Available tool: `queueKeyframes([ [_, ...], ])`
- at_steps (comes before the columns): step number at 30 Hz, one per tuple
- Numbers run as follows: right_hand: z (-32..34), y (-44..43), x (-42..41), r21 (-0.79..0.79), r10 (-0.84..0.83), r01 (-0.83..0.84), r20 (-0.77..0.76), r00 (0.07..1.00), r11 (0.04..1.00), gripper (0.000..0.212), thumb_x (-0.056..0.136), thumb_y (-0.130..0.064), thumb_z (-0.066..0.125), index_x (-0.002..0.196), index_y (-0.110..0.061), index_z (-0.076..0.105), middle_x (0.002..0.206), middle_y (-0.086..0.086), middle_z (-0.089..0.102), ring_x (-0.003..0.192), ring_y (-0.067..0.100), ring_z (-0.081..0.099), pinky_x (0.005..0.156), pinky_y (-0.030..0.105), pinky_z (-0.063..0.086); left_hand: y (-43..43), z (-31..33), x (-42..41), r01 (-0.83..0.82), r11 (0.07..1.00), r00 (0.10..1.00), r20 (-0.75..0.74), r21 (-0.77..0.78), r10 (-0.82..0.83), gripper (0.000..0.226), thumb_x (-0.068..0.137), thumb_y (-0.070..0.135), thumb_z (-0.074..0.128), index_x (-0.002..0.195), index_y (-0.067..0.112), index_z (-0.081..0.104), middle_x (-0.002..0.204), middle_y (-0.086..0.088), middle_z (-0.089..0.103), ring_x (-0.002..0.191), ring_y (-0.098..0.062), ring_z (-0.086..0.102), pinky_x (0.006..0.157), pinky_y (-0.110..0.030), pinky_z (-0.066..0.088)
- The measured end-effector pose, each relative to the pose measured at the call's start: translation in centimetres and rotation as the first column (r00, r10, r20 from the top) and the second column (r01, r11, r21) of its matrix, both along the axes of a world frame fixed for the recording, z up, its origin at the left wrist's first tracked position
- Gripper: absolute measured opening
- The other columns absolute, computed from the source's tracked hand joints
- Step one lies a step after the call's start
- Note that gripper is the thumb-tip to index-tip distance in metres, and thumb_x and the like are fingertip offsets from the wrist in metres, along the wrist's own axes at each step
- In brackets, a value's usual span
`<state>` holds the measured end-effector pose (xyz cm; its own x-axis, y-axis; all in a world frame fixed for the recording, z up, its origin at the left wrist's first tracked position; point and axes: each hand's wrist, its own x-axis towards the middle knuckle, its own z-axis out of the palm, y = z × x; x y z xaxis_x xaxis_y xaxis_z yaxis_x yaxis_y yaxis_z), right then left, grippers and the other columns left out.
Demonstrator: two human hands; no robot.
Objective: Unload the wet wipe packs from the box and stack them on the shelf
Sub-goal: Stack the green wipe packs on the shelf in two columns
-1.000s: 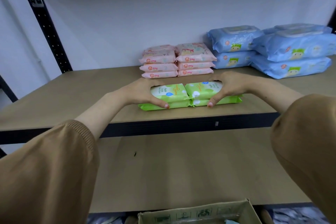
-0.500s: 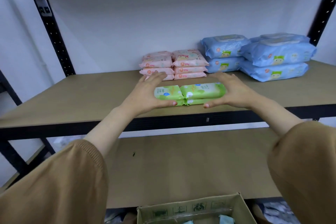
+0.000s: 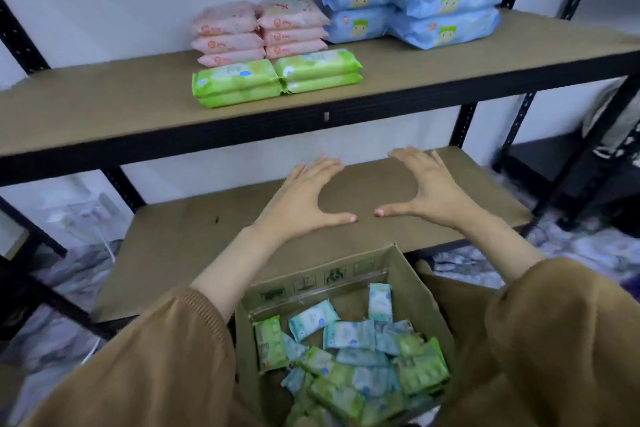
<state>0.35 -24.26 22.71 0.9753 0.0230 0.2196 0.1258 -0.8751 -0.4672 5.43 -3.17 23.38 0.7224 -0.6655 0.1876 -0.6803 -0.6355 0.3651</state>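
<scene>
A: Left hand and right hand are hovering over the lower shelf, fingers spread wide, holding nothing. Probably heading for the box.
B: Packs?
A: Green packs are lying two-by-two at the shelf front, before pink packs; blue packs are sitting to the right, apparently sorted by colour. Loose packs are filling the box.
B: Labels?
A: Print is blurring out; the box is showing pictograms only.

Left hand: palm down, fingers straight and spread, thumb stretched toward the other hand, holding nothing.
Right hand: mirrors it, palm down, fingers spread, empty; thumb tips near, not touching.
Forearms: bare, reaching forward, converging.
Sleeves: brown, bunched below the elbows.
</scene>
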Motion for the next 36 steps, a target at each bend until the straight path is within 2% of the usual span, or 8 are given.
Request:
queueKeyframes([
  [8, -12.6, 0.6, -3.3, -0.088, -0.039, 0.004, -0.394, 0.918, 0.996, 0.105, 0.064, -0.064, 0.069, 0.146, -0.017, 0.021, 0.155, -0.001, 0.018, 0.144, 0.013, 0.008, 0.116, 0.033, -0.001, -2.1, -11.2, -1.8, 0.010, 0.987, 0.976, -0.216, 0.162, 0.025, 0.083, 0.079, 0.051, 0.062, 0.145, 0.019, 0.024, 0.154, 0.006, 0.020, 0.144, -0.007, 0.008, 0.115, -0.026, -0.003],
  [15, -22.4, 0.7, -5.2, -0.162, -0.112, 0.009, -0.635, 0.764, 0.987, 0.091, 0.075, -0.052, 0.067, 0.145, -0.019, 0.021, 0.152, -0.001, 0.023, 0.144, 0.015, 0.009, 0.116, 0.033, 0.001, -1.0, -21.6, -3.5, 0.077, 0.932, 0.921, -0.382, 0.353, 0.069, 0.086, 0.079, 0.053, 0.062, 0.145, 0.014, 0.023, 0.155, 0.002, 0.020, 0.144, -0.010, 0.010, 0.116, -0.028, 0.001],
  [19, -26.2, 0.2, -5.6, -0.189, -0.144, -0.001, -0.748, 0.648, 0.982, 0.085, 0.081, -0.040, 0.066, 0.146, -0.014, 0.018, 0.150, 0.005, 0.026, 0.142, 0.022, 0.017, 0.115, 0.033, 0.011, 0.2, -26.9, -4.8, 0.140, 0.894, 0.869, -0.485, 0.426, 0.095, 0.085, 0.080, 0.050, 0.063, 0.146, 0.014, 0.022, 0.155, 0.001, 0.019, 0.144, -0.012, 0.010, 0.115, -0.027, 0.000],
  [24, -30.6, -0.6, -5.4, -0.187, -0.158, 0.000, -0.826, 0.541, 0.982, 0.067, 0.090, -0.024, 0.055, 0.145, -0.007, 0.020, 0.148, 0.013, 0.029, 0.131, 0.028, 0.037, 0.102, 0.033, 0.035, 1.5, -32.4, -6.2, 0.296, 0.788, 0.811, -0.578, 0.540, 0.092, 0.079, 0.083, 0.042, 0.063, 0.146, 0.017, 0.022, 0.155, 0.001, 0.018, 0.143, -0.014, 0.014, 0.114, -0.027, 0.005],
  [29, -33.0, -0.5, -6.0, -0.417, -0.255, -0.240, -0.825, 0.504, 0.876, 0.042, 0.091, -0.015, 0.045, 0.132, -0.008, 0.040, 0.136, 0.011, 0.046, 0.132, 0.025, 0.036, 0.113, 0.032, 0.017, 3.0, -35.7, -8.0, 0.446, 0.692, 0.749, -0.660, 0.568, 0.061, 0.067, 0.091, 0.028, 0.054, 0.147, 0.019, 0.020, 0.157, 0.001, 0.010, 0.141, -0.019, 0.021, 0.111, -0.027, 0.017],
  [32, -32.9, 0.8, -5.1, -0.424, -0.276, -0.253, -0.842, 0.463, 0.870, 0.029, 0.093, -0.015, 0.045, 0.122, -0.012, 0.051, 0.128, 0.007, 0.054, 0.121, 0.024, 0.050, 0.103, 0.034, 0.034, 3.4, -36.1, -8.5, 0.454, 0.675, 0.776, -0.630, 0.582, 0.022, 0.050, 0.097, 0.017, 0.038, 0.145, 0.018, 0.027, 0.158, 0.003, 0.003, 0.137, -0.020, 0.032, 0.103, -0.030, 0.031],
  [34, -32.4, 1.3, -3.8, -0.426, -0.293, -0.171, -0.813, 0.504, 0.888, 0.029, 0.094, -0.015, 0.046, 0.122, -0.011, 0.051, 0.126, 0.009, 0.055, 0.115, 0.026, 0.055, 0.090, 0.035, 0.045, 2.8, -35.5, -8.2, 0.479, 0.612, 0.798, -0.603, 0.629, -0.005, 0.040, 0.098, 0.013, 0.033, 0.136, 0.011, 0.040, 0.158, 0.002, 0.006, 0.128, -0.026, 0.043, 0.093, -0.036, 0.040],
  [36, -32.1, 1.5, -3.1, -0.415, -0.290, -0.067, -0.734, 0.614, 0.908, 0.034, 0.091, -0.010, 0.047, 0.125, -0.009, 0.047, 0.127, 0.013, 0.052, 0.114, 0.031, 0.054, 0.085, 0.037, 0.047, 2.4, -35.1, -8.0, 0.490, 0.568, 0.819, -0.572, 0.661, -0.041, 0.034, 0.097, 0.010, 0.033, 0.127, 0.004, 0.049, 0.156, -0.001, 0.015, 0.119, -0.031, 0.051, 0.087, -0.039, 0.043],
])
